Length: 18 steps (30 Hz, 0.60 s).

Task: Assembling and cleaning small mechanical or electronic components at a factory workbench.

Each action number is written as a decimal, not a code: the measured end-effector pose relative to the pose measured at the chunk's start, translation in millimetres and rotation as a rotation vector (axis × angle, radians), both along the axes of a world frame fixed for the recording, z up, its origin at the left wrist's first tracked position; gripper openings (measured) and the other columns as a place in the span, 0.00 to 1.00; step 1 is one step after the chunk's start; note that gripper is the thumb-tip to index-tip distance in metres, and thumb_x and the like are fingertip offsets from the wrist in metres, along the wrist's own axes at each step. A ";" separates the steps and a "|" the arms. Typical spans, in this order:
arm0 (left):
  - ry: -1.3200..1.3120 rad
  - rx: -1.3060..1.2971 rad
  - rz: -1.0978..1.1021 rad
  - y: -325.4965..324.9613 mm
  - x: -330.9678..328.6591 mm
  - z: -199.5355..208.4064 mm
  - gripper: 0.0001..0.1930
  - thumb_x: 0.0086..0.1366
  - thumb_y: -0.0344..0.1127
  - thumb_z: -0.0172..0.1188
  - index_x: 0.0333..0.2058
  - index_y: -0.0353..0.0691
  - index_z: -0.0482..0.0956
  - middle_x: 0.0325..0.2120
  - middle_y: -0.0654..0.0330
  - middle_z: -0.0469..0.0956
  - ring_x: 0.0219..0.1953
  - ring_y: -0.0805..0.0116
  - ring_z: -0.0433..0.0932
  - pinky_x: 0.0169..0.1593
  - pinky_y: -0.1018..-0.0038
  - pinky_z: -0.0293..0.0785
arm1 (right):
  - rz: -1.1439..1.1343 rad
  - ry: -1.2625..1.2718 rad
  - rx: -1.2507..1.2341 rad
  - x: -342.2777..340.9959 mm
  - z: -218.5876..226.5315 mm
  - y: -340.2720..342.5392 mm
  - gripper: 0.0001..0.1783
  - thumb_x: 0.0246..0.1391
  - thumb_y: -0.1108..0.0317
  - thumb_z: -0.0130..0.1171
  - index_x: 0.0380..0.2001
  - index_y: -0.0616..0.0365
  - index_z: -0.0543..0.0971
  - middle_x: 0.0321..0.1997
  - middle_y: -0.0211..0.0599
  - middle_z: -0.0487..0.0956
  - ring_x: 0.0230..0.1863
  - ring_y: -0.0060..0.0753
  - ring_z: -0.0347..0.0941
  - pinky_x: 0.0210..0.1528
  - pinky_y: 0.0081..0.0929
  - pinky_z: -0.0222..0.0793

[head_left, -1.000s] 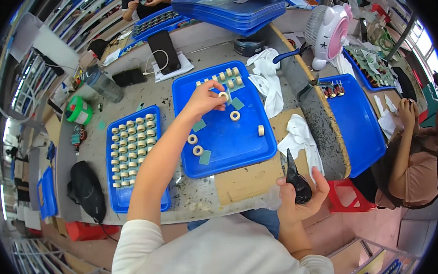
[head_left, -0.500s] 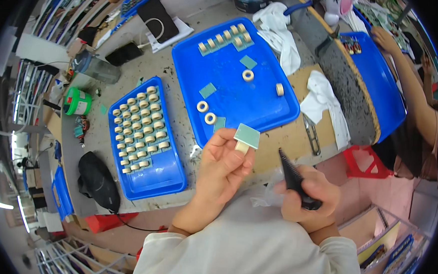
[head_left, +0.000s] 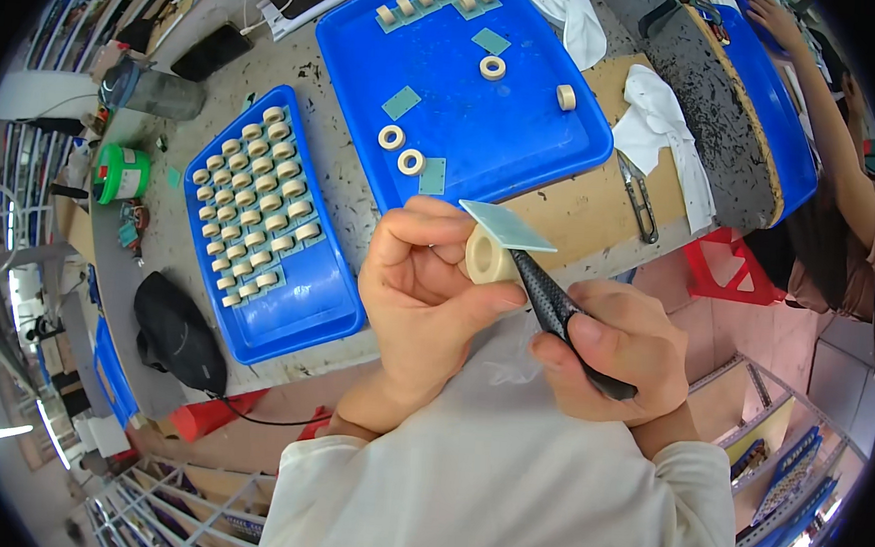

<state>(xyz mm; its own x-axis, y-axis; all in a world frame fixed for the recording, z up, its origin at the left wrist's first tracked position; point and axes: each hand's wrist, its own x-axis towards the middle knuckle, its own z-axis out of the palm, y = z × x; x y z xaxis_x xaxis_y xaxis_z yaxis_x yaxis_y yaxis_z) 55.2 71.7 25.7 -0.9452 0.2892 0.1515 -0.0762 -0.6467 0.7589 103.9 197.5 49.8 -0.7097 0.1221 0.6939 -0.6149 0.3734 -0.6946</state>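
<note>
My left hand [head_left: 422, 288] pinches a cream ring [head_left: 486, 258] between thumb and fingers, its hole facing left. A thin, flat green square board [head_left: 509, 226] rests across the ring's upper side, tilted down to the right. In my right hand [head_left: 628, 355] is a black tapered tool [head_left: 565, 316] with a patterned surface, possibly tweezers. Its narrow end reaches up to the underside of the board, beside the ring; whether the tip touches is hidden. Beyond my hands, the large blue tray [head_left: 524, 164] holds loose cream rings [head_left: 492, 68], loose green boards [head_left: 425, 177] and a cluster of rings on boards.
To the left, a smaller blue tray [head_left: 294, 320] carries rows of rings on green boards. A black pouch [head_left: 175, 333], green tub [head_left: 121, 174] and dark phone [head_left: 210, 53] lie farther left. White gloves [head_left: 657, 122] and a metal tool [head_left: 638, 198] are right. Another person's arm [head_left: 827, 127] is far right.
My right hand has brought the black tool left and up against the board and ring. My left hand has turned the ring so its hole shows. The whole view has shifted.
</note>
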 end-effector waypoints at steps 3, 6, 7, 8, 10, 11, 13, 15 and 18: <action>0.039 0.010 -0.024 -1.0 0.3 -0.7 0.22 0.38 0.15 0.62 0.33 0.33 0.64 0.35 0.56 0.64 0.36 0.68 0.71 0.39 0.76 0.70 | -0.001 0.007 -0.017 0.5 0.1 -1.6 0.15 0.26 0.81 0.65 0.22 0.63 0.71 0.12 0.33 0.65 0.11 0.28 0.63 0.11 0.20 0.58; -0.003 0.000 0.005 -1.5 1.1 -1.1 0.22 0.38 0.15 0.62 0.33 0.33 0.64 0.35 0.56 0.65 0.37 0.68 0.71 0.39 0.76 0.70 | 0.014 -0.014 -0.011 3.7 -2.2 -0.5 0.16 0.26 0.81 0.64 0.24 0.63 0.70 0.13 0.34 0.65 0.11 0.28 0.62 0.12 0.19 0.58; -0.007 0.027 -0.012 -2.0 0.7 -1.5 0.22 0.39 0.15 0.62 0.33 0.33 0.64 0.35 0.56 0.65 0.37 0.67 0.71 0.39 0.76 0.70 | 0.013 -0.015 -0.012 4.0 -2.8 -1.0 0.16 0.26 0.81 0.64 0.24 0.63 0.70 0.13 0.34 0.65 0.11 0.28 0.62 0.12 0.19 0.58; -0.011 0.054 -0.029 -2.3 0.7 -1.7 0.22 0.39 0.16 0.62 0.34 0.33 0.64 0.34 0.57 0.66 0.38 0.66 0.71 0.40 0.76 0.70 | 0.007 0.005 -0.030 4.0 -3.4 -1.9 0.17 0.26 0.82 0.64 0.25 0.63 0.70 0.13 0.33 0.65 0.11 0.28 0.62 0.12 0.20 0.58; -0.033 0.041 -0.009 -0.3 1.8 0.5 0.20 0.41 0.18 0.62 0.34 0.33 0.64 0.34 0.57 0.66 0.35 0.68 0.71 0.36 0.78 0.70 | 0.002 0.025 -0.051 3.8 -4.2 -2.9 0.18 0.27 0.82 0.64 0.26 0.63 0.70 0.14 0.33 0.66 0.11 0.28 0.62 0.12 0.20 0.58; -0.055 0.029 0.012 0.6 2.2 2.2 0.19 0.43 0.21 0.62 0.34 0.34 0.64 0.33 0.57 0.67 0.32 0.69 0.72 0.32 0.79 0.70 | -0.001 0.040 -0.042 3.2 -4.6 -3.0 0.19 0.27 0.82 0.64 0.27 0.63 0.70 0.14 0.33 0.66 0.11 0.28 0.62 0.12 0.20 0.58; -0.150 0.073 -0.084 -3.1 2.6 6.7 0.17 0.46 0.25 0.61 0.34 0.34 0.64 0.31 0.57 0.68 0.27 0.71 0.70 0.28 0.81 0.68 | -0.007 0.054 -0.034 2.7 -5.5 -3.4 0.19 0.27 0.82 0.64 0.28 0.63 0.70 0.14 0.34 0.66 0.11 0.28 0.62 0.12 0.19 0.58; -0.246 0.117 -0.184 -2.7 4.2 9.3 0.15 0.49 0.29 0.60 0.34 0.34 0.64 0.30 0.57 0.69 0.23 0.72 0.69 0.23 0.82 0.65 | -0.019 0.077 -0.031 2.7 -6.3 -4.0 0.19 0.27 0.82 0.64 0.29 0.63 0.70 0.15 0.34 0.67 0.11 0.27 0.62 0.12 0.19 0.58; -0.232 0.062 -0.195 -0.5 6.3 12.8 0.15 0.53 0.35 0.57 0.34 0.34 0.64 0.27 0.57 0.70 0.17 0.74 0.65 0.18 0.83 0.60 | -0.026 0.114 0.012 1.7 -6.0 -4.2 0.19 0.28 0.82 0.64 0.29 0.64 0.70 0.15 0.34 0.67 0.11 0.27 0.63 0.12 0.19 0.58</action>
